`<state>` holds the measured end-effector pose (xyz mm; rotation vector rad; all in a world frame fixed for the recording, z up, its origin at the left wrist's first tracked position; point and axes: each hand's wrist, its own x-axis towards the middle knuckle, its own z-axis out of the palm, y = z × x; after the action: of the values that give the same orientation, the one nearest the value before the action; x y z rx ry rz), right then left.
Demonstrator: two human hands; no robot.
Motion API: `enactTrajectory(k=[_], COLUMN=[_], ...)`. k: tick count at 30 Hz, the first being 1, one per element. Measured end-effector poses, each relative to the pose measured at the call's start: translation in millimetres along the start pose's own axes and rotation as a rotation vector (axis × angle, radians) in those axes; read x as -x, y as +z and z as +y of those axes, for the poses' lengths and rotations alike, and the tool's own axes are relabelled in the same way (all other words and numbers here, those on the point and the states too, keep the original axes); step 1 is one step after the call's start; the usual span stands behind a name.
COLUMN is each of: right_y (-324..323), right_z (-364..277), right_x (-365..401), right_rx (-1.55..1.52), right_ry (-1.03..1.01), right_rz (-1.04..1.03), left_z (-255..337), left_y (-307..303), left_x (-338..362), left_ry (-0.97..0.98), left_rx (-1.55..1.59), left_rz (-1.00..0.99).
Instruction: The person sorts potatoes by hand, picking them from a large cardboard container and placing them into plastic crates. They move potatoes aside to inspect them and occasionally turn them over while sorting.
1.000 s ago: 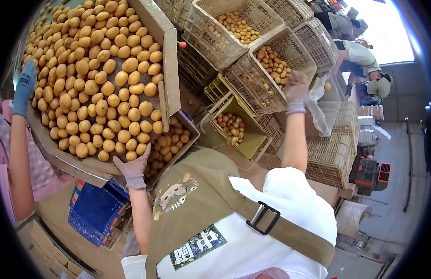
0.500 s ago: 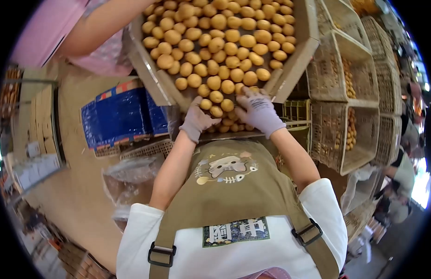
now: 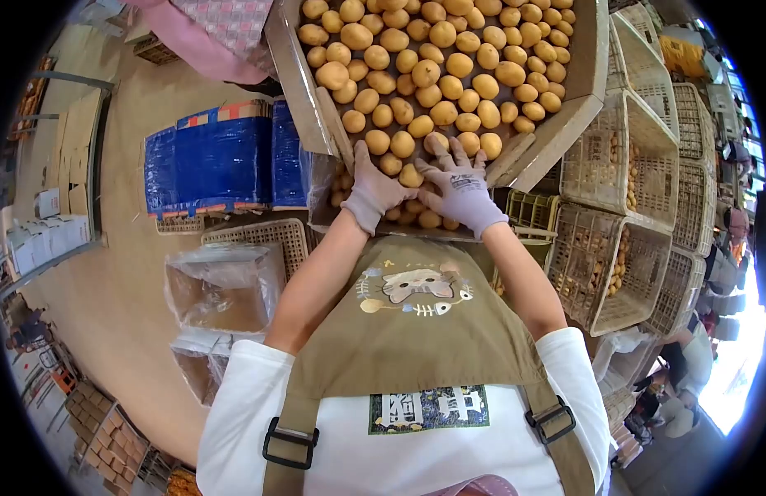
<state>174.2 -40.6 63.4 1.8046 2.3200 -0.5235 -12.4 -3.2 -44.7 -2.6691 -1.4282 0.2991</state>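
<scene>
Round yellow-brown fruits (image 3: pixel 445 70), of a kind I cannot name for certain, lie spread over a sorting tray with raised sides (image 3: pixel 556 136). My left hand (image 3: pixel 374 192), in a pale glove, rests at the tray's narrow near opening, fingers stretched forward and thumb pointing inward. Across from it my right hand (image 3: pixel 465 192), also gloved, has its fingers spread and touches fruits at the opening. A few fruits (image 3: pixel 402 145) sit between the hands. Below them, more fruits (image 3: pixel 428 219) fill a container close to my apron; my hands partly hide it.
Plastic crates (image 3: pixel 618 157), some with fruits inside, stand stacked on the right. On the left are a blue-wrapped stack (image 3: pixel 221 161) and boxes lined with clear plastic (image 3: pixel 226 285). Another person's pink sleeve (image 3: pixel 197 37) is at the upper left.
The view has shifted, and the other person's arm has left the picture. My hands have come closer together, the left sliding inward with fingers straighter. Fewer fruits lie at the tray's near opening.
</scene>
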Motion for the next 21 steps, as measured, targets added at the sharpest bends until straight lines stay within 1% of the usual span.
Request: enactTrajectory(k=[1, 2, 3, 4, 5, 6, 7, 8, 9, 10, 13, 14, 17, 18, 21], right_y=[-2, -6, -11, -17, -23, -27, -13, -19, -30, -38, -49, -40, -38, -40, -31], right_z=[0, 1, 2, 3, 4, 7, 24, 24, 19, 11, 0, 7, 18, 18, 18], right_x=[-1, -2, -4, -7, -9, -14, -27, -36, -45, -56, -74, -78, -68, -66, -54], right_rx=[-0.020, -0.039, -0.047, -0.053, -0.061, -0.109, -0.353, -0.199, -0.044, 0.067, 0.125, 0.135, 0.016, 0.000, -0.069], right_ry=[0.002, 0.004, 0.006, 0.008, 0.011, 0.022, 0.026, 0.078, 0.131, 0.222, 0.290, 0.285, 0.363, 0.378, 0.274], right_rz=[-0.003, -0.001, -0.028, -0.054, -0.081, -0.007, 0.175, 0.243, 0.310, 0.190, -0.021, -0.008, -0.034, -0.039, 0.128], left_z=[-1, -3, -3, 1, 4, 5, -2, -6, -4, -2, -5, -4, -2, -2, -3], left_y=[-2, -6, -5, 1, 5, 1, -31, -49, -50, -51, -49, -48, -47, -52, -43], left_x=[0, 0, 1, -2, -3, -4, -3, -3, -4, -5, -8, -7, -4, -4, -3], left_ry=[-0.001, -0.022, -0.057, -0.053, -0.141, -0.263, -0.506, -0.779, -0.786, -0.793, -0.833, -0.856, -0.682, -0.592, -0.656], left_rx=[0.425, 0.968, 1.391, 1.864, 2.235, 2.602, 2.848, 3.069, 3.106, 3.141, 3.216, 3.240, 3.248, 3.142, 3.312], left_rz=[-0.037, -0.073, -0.104, -0.088, -0.142, -0.173, -0.291, -0.425, -0.422, -0.422, -0.470, -0.496, -0.441, -0.348, -0.485])
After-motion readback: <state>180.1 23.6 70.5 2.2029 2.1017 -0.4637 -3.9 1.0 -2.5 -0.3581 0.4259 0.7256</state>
